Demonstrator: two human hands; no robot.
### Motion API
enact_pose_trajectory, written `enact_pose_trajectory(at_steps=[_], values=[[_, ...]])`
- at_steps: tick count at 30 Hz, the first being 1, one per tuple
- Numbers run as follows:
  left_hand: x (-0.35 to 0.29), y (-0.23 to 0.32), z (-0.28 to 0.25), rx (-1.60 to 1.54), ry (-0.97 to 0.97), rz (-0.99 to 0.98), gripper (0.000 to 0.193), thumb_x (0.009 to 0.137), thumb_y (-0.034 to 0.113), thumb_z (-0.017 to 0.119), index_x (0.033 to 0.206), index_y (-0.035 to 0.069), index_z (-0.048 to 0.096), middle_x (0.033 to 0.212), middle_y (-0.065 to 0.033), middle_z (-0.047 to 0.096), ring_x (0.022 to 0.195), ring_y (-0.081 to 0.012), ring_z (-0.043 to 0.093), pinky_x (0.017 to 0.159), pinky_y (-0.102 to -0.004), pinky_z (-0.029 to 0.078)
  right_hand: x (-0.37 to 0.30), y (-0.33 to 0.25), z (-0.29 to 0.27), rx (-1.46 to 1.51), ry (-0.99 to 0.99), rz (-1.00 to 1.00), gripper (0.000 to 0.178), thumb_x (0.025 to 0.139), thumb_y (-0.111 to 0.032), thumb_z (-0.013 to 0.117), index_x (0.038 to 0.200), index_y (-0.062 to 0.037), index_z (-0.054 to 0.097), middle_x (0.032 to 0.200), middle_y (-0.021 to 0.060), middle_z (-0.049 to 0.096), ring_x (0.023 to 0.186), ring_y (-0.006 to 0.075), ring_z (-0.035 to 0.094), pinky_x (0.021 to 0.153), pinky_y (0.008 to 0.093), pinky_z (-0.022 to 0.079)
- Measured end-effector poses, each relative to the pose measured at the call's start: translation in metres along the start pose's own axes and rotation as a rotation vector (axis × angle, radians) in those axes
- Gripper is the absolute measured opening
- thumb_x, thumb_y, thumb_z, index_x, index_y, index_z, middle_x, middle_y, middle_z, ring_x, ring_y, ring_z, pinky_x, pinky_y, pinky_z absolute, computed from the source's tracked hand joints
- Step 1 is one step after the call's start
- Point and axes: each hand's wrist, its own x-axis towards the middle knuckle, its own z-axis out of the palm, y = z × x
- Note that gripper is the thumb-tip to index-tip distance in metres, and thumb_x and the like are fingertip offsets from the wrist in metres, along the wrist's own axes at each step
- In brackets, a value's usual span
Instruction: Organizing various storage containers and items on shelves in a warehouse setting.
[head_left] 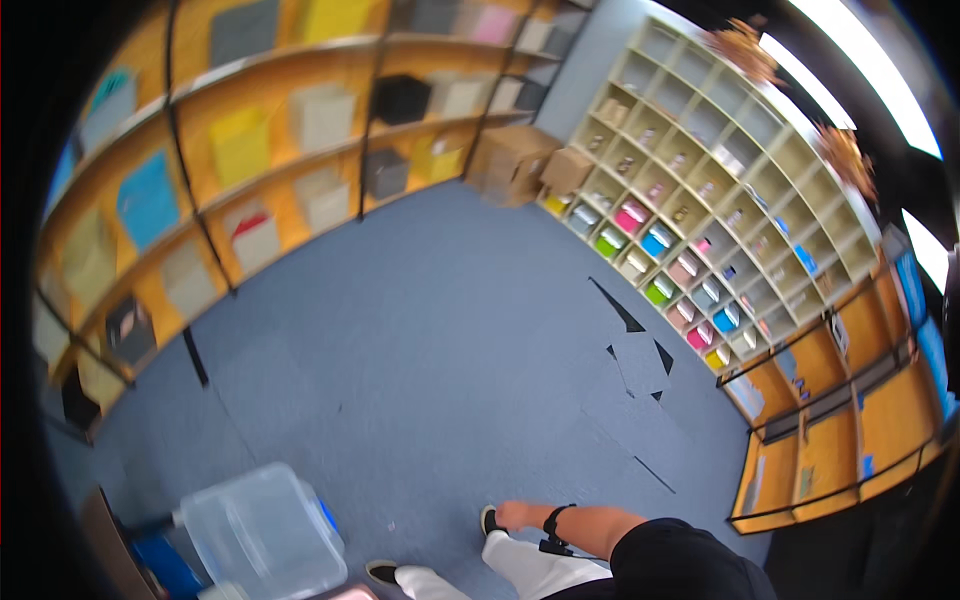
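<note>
My right arm, in a black short sleeve, reaches in from the lower right. My right hand hangs above my right shoe, with a black band around the wrist. Its fingers are small and blurred, so their pose does not show, and nothing can be made out in them. My left hand is out of view. To the left of my feet is a clear plastic bin with a blue latch on its side.
Wooden shelves with yellow, blue, grey and black bins line the left wall. A cardboard box stands in the far corner beside a pale cubby rack. Lower wooden shelves stand at right. Dark gaps and patches mark the grey floor.
</note>
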Motion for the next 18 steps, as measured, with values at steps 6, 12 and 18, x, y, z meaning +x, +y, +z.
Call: enact_pose_trajectory(at_steps=[6, 12, 18], values=[[-0.042, 0.075, 0.047, 0.058, -0.063, -0.131, 0.025, 0.092, 0.008, 0.053, 0.115, 0.003, 0.061, 0.109, -0.0109, 0.058, 0.085, -0.02, 0.059, 0.063, -0.0325, 0.051, -0.033, 0.032, -0.029, 0.345, 0.189, -0.055, 0.023, 0.08, -0.021, 0.054, 0.083, -0.0028, 0.069, 0.07, 0.0113, 0.066, 0.058, 0.0233, 0.064, 0.054, 0.0401, 0.053], [-0.004, 0.133, 0.057, -0.035, 0.008, -0.041, 0.016, 0.092, 0.02, 0.057, 0.097, 0.005, 0.062, 0.095, -0.01, 0.061, 0.081, -0.0233, 0.059, 0.065, -0.0391, 0.048, -0.077, 0.138, -0.037, 0.354, 0.226, 0.224, 0.031, 0.084, -0.022, 0.051, 0.067, -0.0021, 0.067, 0.069, 0.0138, 0.068, 0.06, 0.0253, 0.068, 0.058, 0.0394, 0.055], [0.078, 0.205, 0.065, 0.728, -0.249, 0.499, 0.03, 0.091, 0.032, 0.06, 0.099, 0.003, 0.066, 0.088, -0.0202, 0.066, 0.085, -0.0365, 0.063, 0.077, -0.0457, 0.05, -0.119, 0.218, 0.029, 0.332, 0.379, 0.329, 0.031, 0.087, -0.021, 0.052, 0.066, -0.0057, 0.069, 0.071, 0.0126, 0.07, 0.07, 0.0253, 0.071, 0.063, 0.0394, 0.057]])
